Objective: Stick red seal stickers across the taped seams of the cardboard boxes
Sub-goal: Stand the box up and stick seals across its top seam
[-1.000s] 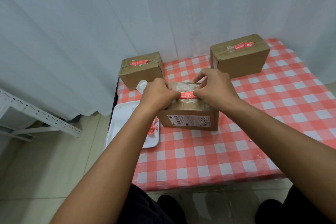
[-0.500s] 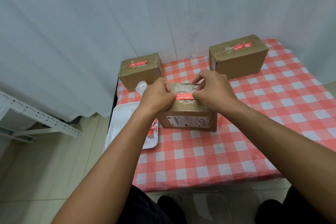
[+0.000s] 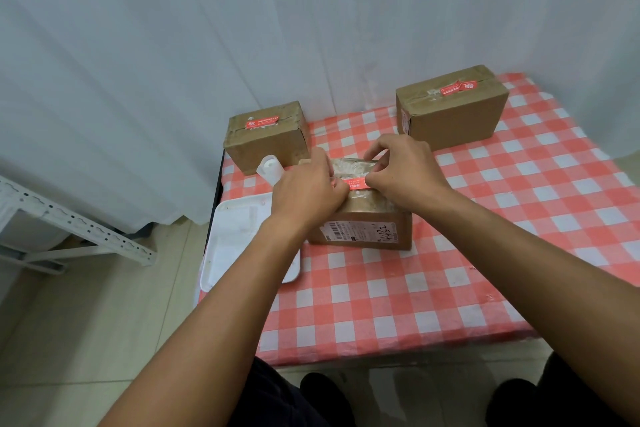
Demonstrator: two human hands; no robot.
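Both hands (image 3: pixel 308 191) (image 3: pixel 403 173) forward, fingers curled

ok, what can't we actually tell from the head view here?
- Ends of the red seal sticker on the near box: covered by the left hand and right hand.
- Shipping label text: too small.
- White tray contents: partly behind the left forearm.

You see three brown cardboard boxes (image 3: pixel 360 218), each crossed by a red sticker (image 3: pixel 356 183) with white print. They stand on a tablecloth (image 3: pixel 450 270) checked red and white. The tray (image 3: pixel 239 239) is white, the curtain (image 3: pixel 242 28) pale white, and the floor (image 3: pixel 86 322) beige.
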